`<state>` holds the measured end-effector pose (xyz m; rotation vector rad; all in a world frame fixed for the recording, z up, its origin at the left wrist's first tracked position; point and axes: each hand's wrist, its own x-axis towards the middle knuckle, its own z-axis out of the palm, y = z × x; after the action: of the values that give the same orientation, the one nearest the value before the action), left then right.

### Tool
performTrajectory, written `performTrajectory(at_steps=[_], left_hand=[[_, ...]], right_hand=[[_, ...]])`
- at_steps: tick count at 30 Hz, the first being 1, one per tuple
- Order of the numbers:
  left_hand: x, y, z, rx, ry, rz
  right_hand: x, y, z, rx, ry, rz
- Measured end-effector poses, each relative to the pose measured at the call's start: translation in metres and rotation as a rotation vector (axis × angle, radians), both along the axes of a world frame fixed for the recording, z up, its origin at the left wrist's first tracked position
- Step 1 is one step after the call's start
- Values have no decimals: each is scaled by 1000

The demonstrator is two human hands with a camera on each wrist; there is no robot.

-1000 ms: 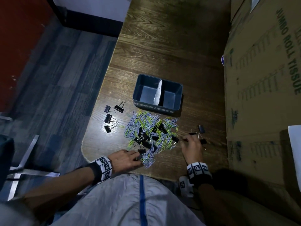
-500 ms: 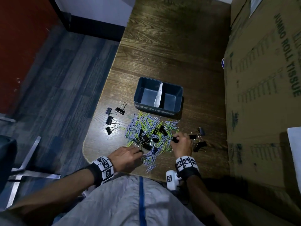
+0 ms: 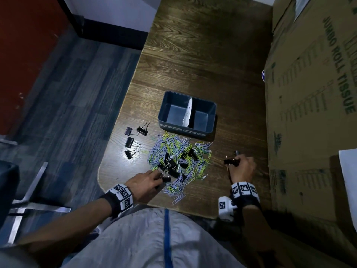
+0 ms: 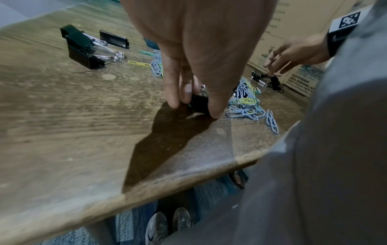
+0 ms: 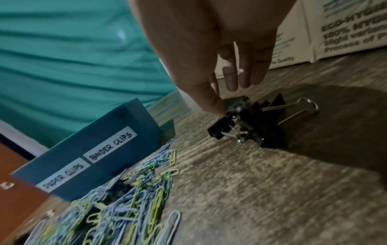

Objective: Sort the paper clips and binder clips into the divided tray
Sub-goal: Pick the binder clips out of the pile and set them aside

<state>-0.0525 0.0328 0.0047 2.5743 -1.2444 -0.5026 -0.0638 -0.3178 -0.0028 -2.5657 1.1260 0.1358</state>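
left fingers: the left hand (image 3: 143,183) has its fingers (image 4: 172,92) and thumb clamped on a small black binder clip (image 4: 200,104) at the near edge of the heap; the clip sits right between the fingertips, low on the bench (image 3: 193,55); whether it has left the wood I cannot tell

right fingers: the right hand (image 3: 242,168) pinches with thumb and forefinger on one clip of a small cluster of black binder clips (image 5: 247,122); the other fingers (image 5: 247,76) hang straight and apart above it; the cluster lies just under and beyond the fingertips, its wire handles pointing away to the right

heap: the paper clips (image 3: 177,159), blue and yellow-green, lie between the two hands, touching the left fingers and near but apart from the right; several black binder clips are still tangled in it

tray: the divided tray (image 3: 212,115) stands beyond the heap, ahead of both hands; both compartments look empty; its near-wall labels read PAPER CLIPS on the left, BINDER CLIPS on the right

deciding relation: the binder-clip compartment lies forward and to the left of the right fingers, forward and to the right of the left fingers across the heap; the right hand looks nearer, with bare bench on its path

set-aside clips: four binder clips (image 3: 133,142) lie left of the heap, beyond the left fingers, well apart from the tray

box: a cardboard carton (image 3: 309,113) stands just right of the right hand
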Motion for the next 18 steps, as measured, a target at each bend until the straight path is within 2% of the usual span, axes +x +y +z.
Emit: performTrajectory(at_steps=[2, 5, 9, 12, 18], left_hand=[[-1, -2, -3, 33, 117, -4], [-1, 0, -9, 34, 215, -6], [7, 10, -1, -86, 369, 67], [20, 27, 9, -124, 319, 179], [37, 77, 3, 161, 192, 333]], right_hand=[[-1, 10, 1, -22, -12, 69], [-2, 39, -3, 85, -130, 306], [3, 77, -12, 172, -130, 578], [9, 95, -16, 131, -64, 668], [17, 103, -14, 105, -54, 664]])
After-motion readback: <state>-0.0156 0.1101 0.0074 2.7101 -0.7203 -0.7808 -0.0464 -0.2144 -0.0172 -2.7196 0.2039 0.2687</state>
